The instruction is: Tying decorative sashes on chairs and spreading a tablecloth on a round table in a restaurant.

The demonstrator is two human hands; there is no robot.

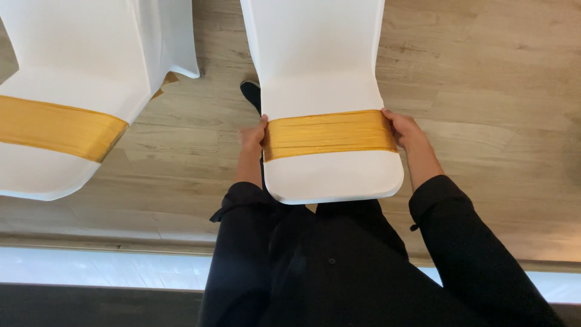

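Gold sash (330, 134) stretched flat across the back of the white-covered chair (334, 177) straight ahead of the body, long axis running left to right, square to the line of sight. Left hand (252, 137) at the sash's left end, right hand (404, 130) at its right end, 1 hand per end, both about equally near and level with the band. Fingers of each hand curled round the chair's edge and pressed against the fabric; thumbs lying on the front face near the pleats. Cannot tell whether the fingertips behind the chair pinch the band or merely rest on it, being hidden by the cover. Black sleeves reaching forward on either side of the chair back. A 2nd covered chair (54, 169) with its own gold band (57, 128) standing well apart to the left, over wooden floor (496, 121), untouched
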